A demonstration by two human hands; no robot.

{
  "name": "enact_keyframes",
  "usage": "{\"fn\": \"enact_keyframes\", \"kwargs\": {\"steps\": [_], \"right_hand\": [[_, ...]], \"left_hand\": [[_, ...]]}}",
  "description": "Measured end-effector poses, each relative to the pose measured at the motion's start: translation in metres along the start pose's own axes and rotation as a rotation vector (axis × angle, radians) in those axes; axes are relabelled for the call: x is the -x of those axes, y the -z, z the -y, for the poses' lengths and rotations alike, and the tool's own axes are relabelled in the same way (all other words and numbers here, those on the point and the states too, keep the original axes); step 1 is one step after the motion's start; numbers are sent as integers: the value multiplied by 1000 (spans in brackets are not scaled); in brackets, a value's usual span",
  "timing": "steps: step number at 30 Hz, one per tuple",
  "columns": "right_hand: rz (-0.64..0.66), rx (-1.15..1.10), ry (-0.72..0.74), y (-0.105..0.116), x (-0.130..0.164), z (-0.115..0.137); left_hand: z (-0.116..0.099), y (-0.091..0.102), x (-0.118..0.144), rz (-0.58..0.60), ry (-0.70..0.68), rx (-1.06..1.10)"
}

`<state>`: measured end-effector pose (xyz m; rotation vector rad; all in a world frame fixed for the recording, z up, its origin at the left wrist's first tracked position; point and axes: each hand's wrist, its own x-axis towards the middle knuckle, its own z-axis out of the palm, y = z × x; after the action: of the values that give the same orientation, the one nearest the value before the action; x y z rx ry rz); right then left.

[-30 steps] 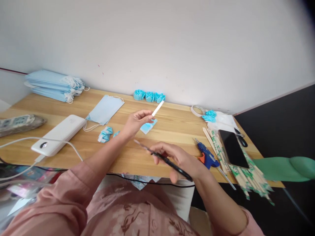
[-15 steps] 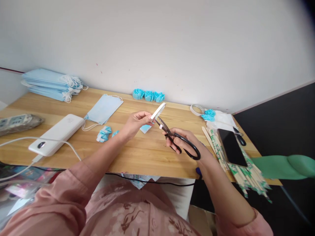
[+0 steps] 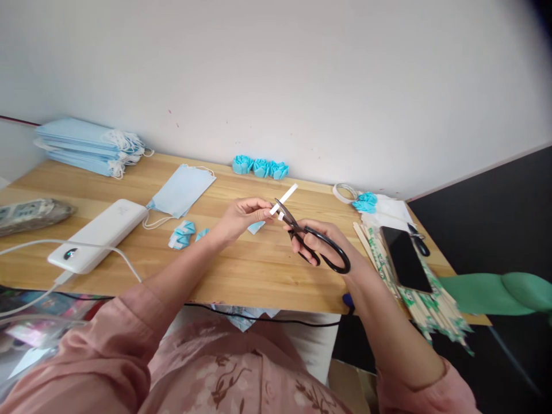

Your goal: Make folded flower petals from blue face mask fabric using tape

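Two bare hands above the middle of the desk. The left hand has its fingers closed in a pinch on the lower end of a narrow white strip, which is held clear of the surface and slants up toward the back edge. The right hand has its fingers around the black handles of a pair of scissors, whose blades lie across the strip near the pinch; contact cannot be told. By appearance, the strip should be light, thin and pliable, apt to bend if pushed, and best pinched at one end, away from the blades. The scissors are probably stiff and heavier, steadiest when held by their loops.
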<state>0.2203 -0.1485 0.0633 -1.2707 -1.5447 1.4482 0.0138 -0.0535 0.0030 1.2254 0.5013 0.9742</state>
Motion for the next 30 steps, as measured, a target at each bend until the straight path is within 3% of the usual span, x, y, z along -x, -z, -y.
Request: {"fn": "enact_keyframes", "kwargs": {"steps": [15, 30], "right_hand": [[16, -25, 46, -3, -2, 2], [-31, -17, -32, -4, -2, 0]], "left_hand": [[-5, -2, 1, 23, -11, -10], [-10, -3, 2, -7, 12, -26]]}}
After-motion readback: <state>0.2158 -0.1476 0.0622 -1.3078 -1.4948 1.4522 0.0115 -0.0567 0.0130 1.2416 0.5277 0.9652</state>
